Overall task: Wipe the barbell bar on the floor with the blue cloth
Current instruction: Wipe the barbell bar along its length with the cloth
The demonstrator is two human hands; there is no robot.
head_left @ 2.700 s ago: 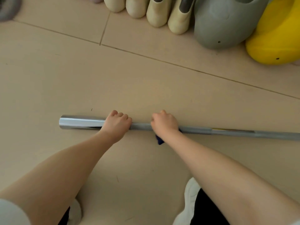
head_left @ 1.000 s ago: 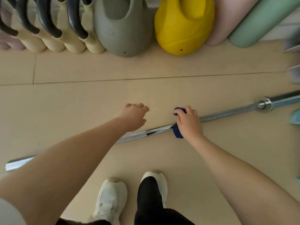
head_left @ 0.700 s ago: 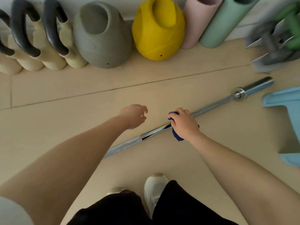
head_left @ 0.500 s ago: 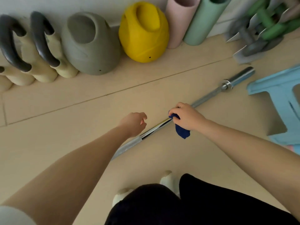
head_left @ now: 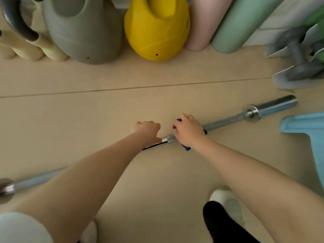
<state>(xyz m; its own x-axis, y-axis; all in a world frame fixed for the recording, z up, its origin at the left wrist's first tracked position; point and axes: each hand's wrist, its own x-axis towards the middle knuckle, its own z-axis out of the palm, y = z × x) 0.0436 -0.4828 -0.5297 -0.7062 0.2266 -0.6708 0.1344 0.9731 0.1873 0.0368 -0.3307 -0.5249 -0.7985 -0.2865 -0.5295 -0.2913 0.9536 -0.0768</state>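
A person's right hand (head_left: pixel 188 131) clenches the blue cloth (head_left: pixel 186 147) around the barbell bar (head_left: pixel 226 121) near its middle, with only scraps of blue showing at the knuckles, the wrist and below the palm. The left hand (head_left: pixel 147 129) sits just beside it, fingers loosely curled over the shaft; whether it actually grips the steel cannot be told from this angle. The bar lies diagonally on the beige floor (head_left: pixel 70 120), its right sleeve and collar (head_left: pixel 253 113) pointing toward a pale blue stool (head_left: pixel 308 130) and a rack of dumbbells (head_left: pixel 298 67), its left end (head_left: pixel 7 189) blurred at the frame's edge. Behind stand a grey kettlebell (head_left: pixel 82 32), a yellow kettlebell (head_left: pixel 156 30) and rolled pink and green mats (head_left: pixel 233 27).

The job looks to be mid-course: the cloth is on the central shaft, and the stretch running out to the right collar, plus the sleeve, appears yet to be covered; how clean the left portion is cannot be judged.

Compared with half a second earlier, the left hand has closed in from clear of the bar to right over it, the right hand has wrapped the cloth tighter, with less of it hanging loose, and the view has swung so that both ends of the bar show.
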